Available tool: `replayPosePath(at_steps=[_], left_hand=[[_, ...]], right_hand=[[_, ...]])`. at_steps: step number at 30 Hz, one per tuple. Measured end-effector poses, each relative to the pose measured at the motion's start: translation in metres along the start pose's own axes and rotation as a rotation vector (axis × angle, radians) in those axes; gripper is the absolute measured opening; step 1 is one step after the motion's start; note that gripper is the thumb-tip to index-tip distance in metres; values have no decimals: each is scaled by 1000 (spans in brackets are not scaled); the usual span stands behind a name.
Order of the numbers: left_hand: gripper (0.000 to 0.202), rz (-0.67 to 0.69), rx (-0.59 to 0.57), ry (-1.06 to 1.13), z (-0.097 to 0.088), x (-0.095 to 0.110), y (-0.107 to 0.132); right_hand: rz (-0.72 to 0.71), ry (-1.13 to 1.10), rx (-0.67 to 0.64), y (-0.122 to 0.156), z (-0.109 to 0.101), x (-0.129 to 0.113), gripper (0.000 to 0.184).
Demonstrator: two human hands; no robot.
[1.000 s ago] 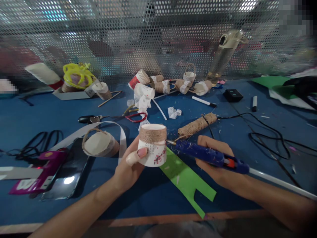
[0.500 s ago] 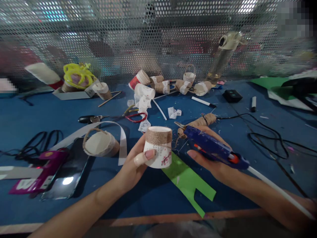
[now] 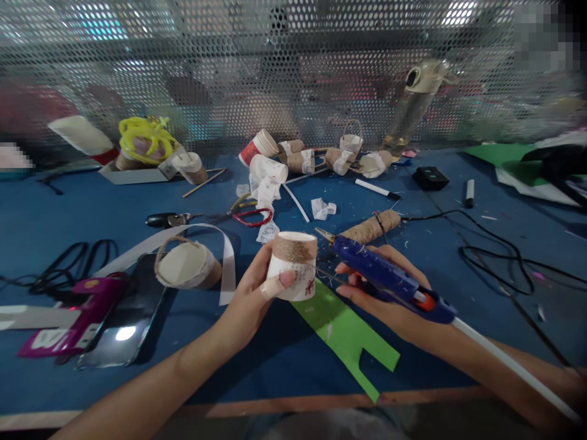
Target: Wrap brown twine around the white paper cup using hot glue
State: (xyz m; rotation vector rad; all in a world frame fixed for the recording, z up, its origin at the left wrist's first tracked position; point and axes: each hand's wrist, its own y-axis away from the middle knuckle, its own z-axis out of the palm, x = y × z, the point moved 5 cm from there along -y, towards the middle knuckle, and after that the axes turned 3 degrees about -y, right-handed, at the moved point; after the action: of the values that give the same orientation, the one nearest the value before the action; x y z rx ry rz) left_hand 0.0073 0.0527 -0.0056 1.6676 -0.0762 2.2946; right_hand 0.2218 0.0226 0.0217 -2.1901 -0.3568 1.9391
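My left hand (image 3: 257, 290) is closed around a paper cup (image 3: 292, 280) with a flower print. Brown twine (image 3: 296, 249) is wound in a band around the end of the cup that faces up. In my right hand (image 3: 376, 293) lies a blue hot glue gun (image 3: 380, 266), its metal tip close to the right side of the twine band. A white glue stick (image 3: 513, 365) sticks out of the gun's back end. From the cup a thin strand runs to my right thumb and fingertips, which seem to pinch it. Behind the gun lies a twine roll (image 3: 373, 227).
A green cut sheet (image 3: 343, 327) lies below the hands. At left are a small handled bucket (image 3: 186, 266), a phone (image 3: 121, 330) and a purple tool (image 3: 73, 318). Red-handled scissors (image 3: 252, 217) and several twine-wrapped cups lie further back. A bottle (image 3: 410, 107) leans by the mesh screen.
My right hand and the glue gun have moved slightly left, towards the cup. My right fingers have drawn together at the strand. The cup has turned and tilted a little in my left hand.
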Motion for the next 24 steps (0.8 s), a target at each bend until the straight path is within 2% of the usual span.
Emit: replayPosePath(at_steps=[6,10,16,21,24], left_hand=[[54,53,4,-56,-2,0,-1],[56,48,8,-83,-2,1,0],[61,86,-1,-96,-3,1,1],[68,131,-68,-84,-4,-1,1],[65,118,-122,-93,-4,-3,0]], right_hand=[[-82,156,79,-4,-5,-16,21],[-112,170,135,-7,-8,-16,20],[-72,169,147,-3,-9,-6,23],[-83,163,136,-4,-10,-16,19],[-5,83,106,-6,-11,-20,19]])
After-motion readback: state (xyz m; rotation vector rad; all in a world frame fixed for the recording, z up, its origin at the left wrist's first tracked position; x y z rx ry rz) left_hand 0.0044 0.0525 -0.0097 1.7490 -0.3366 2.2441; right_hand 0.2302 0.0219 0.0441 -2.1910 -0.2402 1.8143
